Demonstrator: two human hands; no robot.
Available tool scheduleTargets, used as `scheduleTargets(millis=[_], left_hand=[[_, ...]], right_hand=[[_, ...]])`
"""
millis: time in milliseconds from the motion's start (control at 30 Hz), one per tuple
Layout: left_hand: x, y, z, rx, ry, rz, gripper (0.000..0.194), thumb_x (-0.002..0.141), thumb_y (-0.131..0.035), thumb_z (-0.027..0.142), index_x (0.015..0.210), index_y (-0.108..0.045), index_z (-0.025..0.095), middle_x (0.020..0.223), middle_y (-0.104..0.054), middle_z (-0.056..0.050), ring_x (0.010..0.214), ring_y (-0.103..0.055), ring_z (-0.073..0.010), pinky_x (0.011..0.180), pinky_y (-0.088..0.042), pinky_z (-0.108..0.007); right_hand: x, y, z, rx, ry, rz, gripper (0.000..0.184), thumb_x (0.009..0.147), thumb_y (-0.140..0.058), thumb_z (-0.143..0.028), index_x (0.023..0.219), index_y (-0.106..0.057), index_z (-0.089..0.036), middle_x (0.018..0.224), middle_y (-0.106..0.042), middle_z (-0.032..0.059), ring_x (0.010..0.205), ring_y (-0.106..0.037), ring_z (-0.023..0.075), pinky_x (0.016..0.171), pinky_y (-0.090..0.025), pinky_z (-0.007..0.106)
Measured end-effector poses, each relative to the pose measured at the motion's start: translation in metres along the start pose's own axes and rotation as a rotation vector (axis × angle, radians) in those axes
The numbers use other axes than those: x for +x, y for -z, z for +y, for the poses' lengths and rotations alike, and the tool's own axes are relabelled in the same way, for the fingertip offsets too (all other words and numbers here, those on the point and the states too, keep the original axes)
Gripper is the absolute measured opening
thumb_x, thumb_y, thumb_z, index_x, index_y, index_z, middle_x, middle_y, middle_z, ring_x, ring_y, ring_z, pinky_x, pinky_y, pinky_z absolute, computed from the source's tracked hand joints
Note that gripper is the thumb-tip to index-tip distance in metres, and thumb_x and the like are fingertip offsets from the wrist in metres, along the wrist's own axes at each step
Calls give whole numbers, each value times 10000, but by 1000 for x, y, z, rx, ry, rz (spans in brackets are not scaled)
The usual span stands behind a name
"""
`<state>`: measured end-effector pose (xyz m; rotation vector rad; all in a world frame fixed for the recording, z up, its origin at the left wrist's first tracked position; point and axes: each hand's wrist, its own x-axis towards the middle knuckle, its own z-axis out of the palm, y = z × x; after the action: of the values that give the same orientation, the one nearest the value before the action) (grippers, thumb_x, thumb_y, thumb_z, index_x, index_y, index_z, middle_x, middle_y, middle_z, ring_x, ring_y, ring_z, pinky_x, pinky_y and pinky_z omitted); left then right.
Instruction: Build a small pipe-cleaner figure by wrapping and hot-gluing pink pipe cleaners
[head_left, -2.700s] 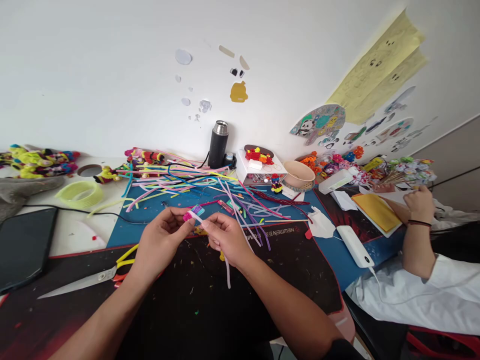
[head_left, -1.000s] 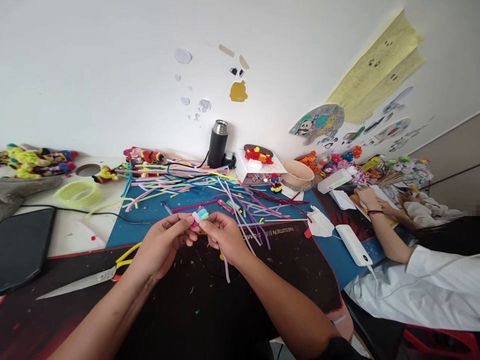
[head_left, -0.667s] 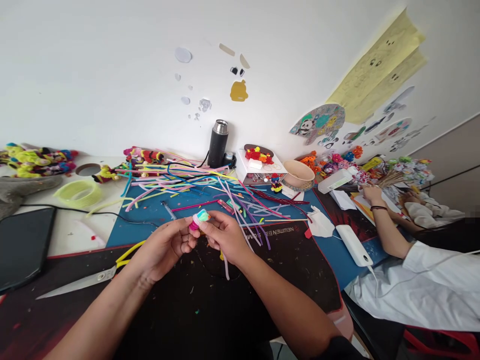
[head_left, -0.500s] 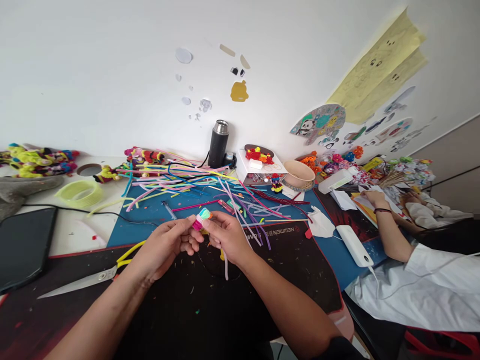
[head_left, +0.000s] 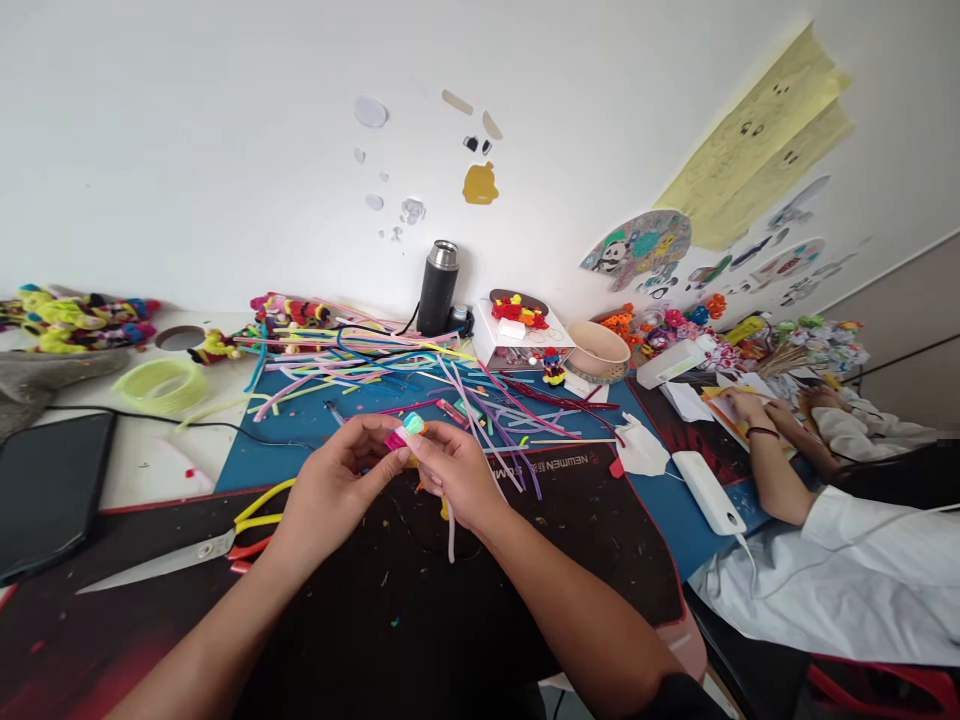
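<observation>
The left hand [head_left: 341,485] and right hand [head_left: 459,478] pinch a small fuzzy bit [head_left: 414,425] between their fingertips. A pale stem [head_left: 451,540] hangs below the right fingers. Just past the fingers is a messy pile of fuzzy sticks [head_left: 390,352], with a bottle [head_left: 437,300] behind. Scissors [head_left: 206,550] lie left of the fingers, handle ends hidden by the left wrist [head_left: 296,545].

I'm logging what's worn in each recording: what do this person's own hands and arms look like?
The left hand and right hand are bare, no glove, watch or bracelet showing. The left forearm and right forearm are bare too. A black sleeve shows above the right forearm, at the picture's lower edge; none shows on the left.
</observation>
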<state>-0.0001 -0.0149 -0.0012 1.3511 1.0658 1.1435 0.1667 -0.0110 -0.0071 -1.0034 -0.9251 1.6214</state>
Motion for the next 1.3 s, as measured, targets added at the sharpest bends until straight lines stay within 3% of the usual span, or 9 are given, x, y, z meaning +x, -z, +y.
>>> scheduleTargets(millis=[267, 433, 733, 1300], left_hand=[[-2, 3, -4, 135, -63, 141, 332, 899, -781, 494, 1077, -700, 225, 969, -786, -53, 851, -753, -241, 766, -607, -344], [-2, 3, -5, 221, -82, 170, 274, 904, -764, 458, 1053, -708, 235, 1055, -815, -64, 942, -787, -261, 840, -628, -356], [-1, 3, -4, 308, -83, 197, 266, 894, -750, 457, 1042, -725, 237, 1020, -825, -55, 905, -798, -254, 824, -632, -346], [3, 1, 5, -44, 103, 171, 429, 775, -870, 558, 977, -707, 217, 869, -770, -32, 747, -729, -228, 723, -606, -347]], right_hand=[[0, 0, 1, -18, -6, -36, 463, 772, -885, -570, 968, -708, -190, 549, -479, -109, 413, -335, 60, 389, -227, 218], [-3, 4, 1, -50, 14, -29, 438, 795, -872, -573, 786, -639, -202, 457, -413, -124, 370, -298, 53, 396, -213, 225], [-6, 3, 1, -24, 30, -16, 395, 807, -870, -538, 804, -678, -193, 458, -403, -126, 373, -266, 45, 396, -193, 224], [-6, -6, 3, 2, 3, -33, 438, 776, -880, -576, 784, -652, -202, 449, -394, -130, 370, -259, 49, 396, -183, 229]])
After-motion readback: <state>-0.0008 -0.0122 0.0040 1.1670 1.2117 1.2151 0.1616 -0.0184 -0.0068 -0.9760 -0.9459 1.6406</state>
